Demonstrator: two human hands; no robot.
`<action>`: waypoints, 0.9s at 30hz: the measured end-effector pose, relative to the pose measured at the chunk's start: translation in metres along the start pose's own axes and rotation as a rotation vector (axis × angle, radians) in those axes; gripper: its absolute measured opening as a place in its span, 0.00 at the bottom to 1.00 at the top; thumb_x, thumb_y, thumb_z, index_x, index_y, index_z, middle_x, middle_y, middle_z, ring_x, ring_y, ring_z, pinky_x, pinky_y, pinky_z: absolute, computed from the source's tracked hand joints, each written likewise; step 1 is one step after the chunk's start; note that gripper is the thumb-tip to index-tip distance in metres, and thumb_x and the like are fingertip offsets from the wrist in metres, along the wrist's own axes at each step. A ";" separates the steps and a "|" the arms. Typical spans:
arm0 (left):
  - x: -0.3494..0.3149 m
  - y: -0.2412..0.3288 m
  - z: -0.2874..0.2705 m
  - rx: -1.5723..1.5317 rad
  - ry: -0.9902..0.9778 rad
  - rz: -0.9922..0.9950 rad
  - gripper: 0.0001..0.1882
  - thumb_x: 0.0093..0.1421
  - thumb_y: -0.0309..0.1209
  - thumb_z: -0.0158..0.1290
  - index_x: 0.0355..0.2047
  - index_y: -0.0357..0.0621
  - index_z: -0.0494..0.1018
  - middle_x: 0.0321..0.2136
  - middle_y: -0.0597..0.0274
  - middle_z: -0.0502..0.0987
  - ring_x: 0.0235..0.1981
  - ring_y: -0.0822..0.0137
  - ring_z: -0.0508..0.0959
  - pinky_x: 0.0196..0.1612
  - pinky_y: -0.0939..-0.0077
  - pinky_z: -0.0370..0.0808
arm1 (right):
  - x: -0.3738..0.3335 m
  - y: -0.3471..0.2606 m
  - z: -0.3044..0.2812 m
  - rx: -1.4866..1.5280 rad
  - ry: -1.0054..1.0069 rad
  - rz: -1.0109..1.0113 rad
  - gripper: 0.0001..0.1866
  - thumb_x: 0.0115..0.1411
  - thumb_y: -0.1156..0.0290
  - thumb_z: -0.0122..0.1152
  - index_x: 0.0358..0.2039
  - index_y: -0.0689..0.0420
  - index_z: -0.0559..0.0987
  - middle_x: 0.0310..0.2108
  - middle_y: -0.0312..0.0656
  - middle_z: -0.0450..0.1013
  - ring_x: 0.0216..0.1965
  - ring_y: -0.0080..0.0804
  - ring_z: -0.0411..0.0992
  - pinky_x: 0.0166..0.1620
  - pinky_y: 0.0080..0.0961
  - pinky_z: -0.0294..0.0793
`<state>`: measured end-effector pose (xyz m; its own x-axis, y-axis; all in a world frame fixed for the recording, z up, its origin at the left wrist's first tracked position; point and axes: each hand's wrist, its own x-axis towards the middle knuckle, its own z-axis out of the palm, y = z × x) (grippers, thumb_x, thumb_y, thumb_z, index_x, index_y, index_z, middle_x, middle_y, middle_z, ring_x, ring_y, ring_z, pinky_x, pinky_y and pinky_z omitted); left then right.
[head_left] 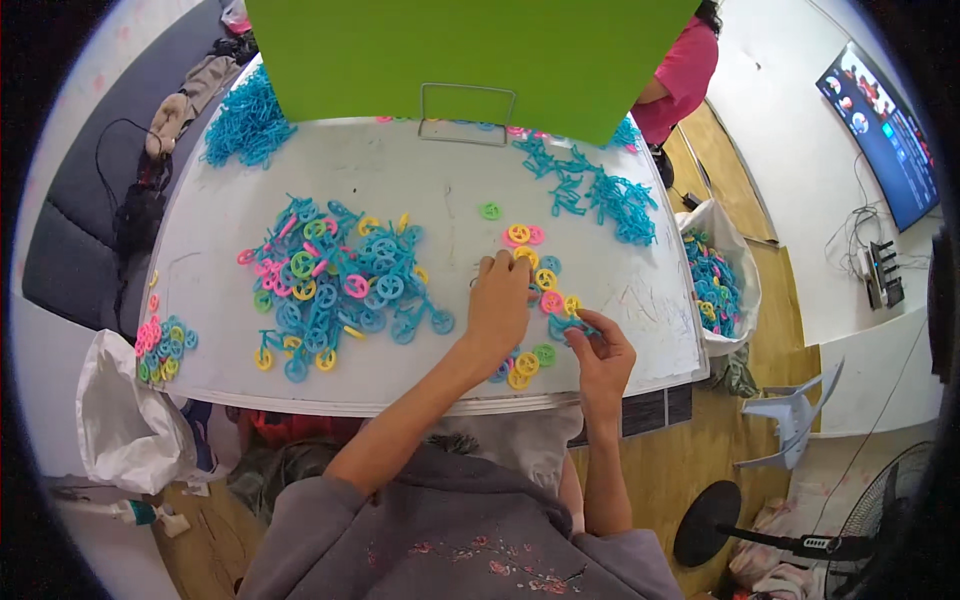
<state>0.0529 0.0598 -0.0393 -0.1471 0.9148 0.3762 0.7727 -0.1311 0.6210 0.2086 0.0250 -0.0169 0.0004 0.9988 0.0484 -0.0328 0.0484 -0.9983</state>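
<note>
White table (400,170), its top scuffed and marked, bearing small plastic wheels and blue sticks in several lots. Left hand (500,300): reaches over the right half of the table, palm down, fingers bent, tips at a yellow wheel (526,257); whether they grip it cannot be told. Right hand (606,362): near the front edge, thumb and forefinger pinching a blue stick (564,327), with a small yellow wheel (571,305) just beyond the fingertips. Between and around the hands, a loose string of wheels in yellow, pink and blue, including one pink wheel (551,302); nearer the front edge, a cluster with a green wheel (544,355) beside yellow ones. Single green wheel (489,211), lying apart, farther back. Large mixed heap (335,270), left of the left hand: blue, pink, yellow and green pieces tangled together. Smaller mixed heap (168,348), at the left front corner. Blue stick piles, two: one (250,120) at the far left, one (615,200) at the far right. Green board (470,55), upright at the back, a wire stand (467,138) before it. White sack (743,262), right of the table, filled with coloured pieces; white bag (130,425), left. Pink sleeve (688,80) of another person, behind the board. Wall screen (880,130), right, lit.
</note>
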 end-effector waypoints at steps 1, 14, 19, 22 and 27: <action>-0.001 -0.002 0.001 -0.028 0.025 0.013 0.13 0.47 0.26 0.60 0.33 0.40 0.72 0.32 0.54 0.73 0.33 0.54 0.72 0.38 0.60 0.70 | 0.001 0.000 0.001 -0.002 -0.001 0.004 0.13 0.55 0.83 0.61 0.42 0.67 0.75 0.34 0.39 0.75 0.32 0.20 0.73 0.38 0.15 0.72; -0.014 0.003 -0.050 -0.940 -0.260 -0.380 0.11 0.58 0.28 0.56 0.38 0.36 0.71 0.30 0.64 0.74 0.31 0.73 0.76 0.31 0.79 0.72 | 0.008 -0.003 0.010 -0.372 -0.031 -0.421 0.13 0.46 0.84 0.67 0.34 0.59 0.80 0.33 0.43 0.75 0.35 0.33 0.75 0.39 0.26 0.74; -0.023 0.012 -0.063 -1.136 -0.351 -0.518 0.07 0.61 0.26 0.52 0.37 0.35 0.70 0.32 0.62 0.74 0.33 0.72 0.77 0.32 0.79 0.75 | 0.003 -0.004 0.019 -0.469 -0.127 -0.594 0.15 0.48 0.90 0.62 0.37 0.63 0.78 0.35 0.42 0.73 0.38 0.28 0.73 0.42 0.22 0.76; -0.026 0.009 -0.066 -1.109 -0.288 -0.490 0.05 0.61 0.22 0.49 0.37 0.35 0.69 0.30 0.61 0.75 0.32 0.72 0.77 0.30 0.80 0.75 | -0.001 -0.012 0.028 -0.136 -0.063 -0.245 0.14 0.49 0.89 0.61 0.37 0.64 0.78 0.36 0.41 0.74 0.38 0.27 0.74 0.41 0.22 0.76; -0.031 0.008 -0.060 -0.938 -0.121 -0.421 0.05 0.58 0.17 0.49 0.35 0.34 0.68 0.26 0.60 0.75 0.27 0.74 0.77 0.29 0.81 0.75 | 0.002 -0.009 0.029 -0.275 -0.225 -0.179 0.07 0.52 0.86 0.60 0.33 0.66 0.76 0.31 0.39 0.75 0.35 0.24 0.74 0.40 0.21 0.75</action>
<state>0.0271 0.0072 -0.0048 -0.1912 0.9809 -0.0347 -0.1261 0.0105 0.9920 0.1796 0.0266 -0.0071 -0.2380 0.9508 0.1982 0.2166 0.2509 -0.9435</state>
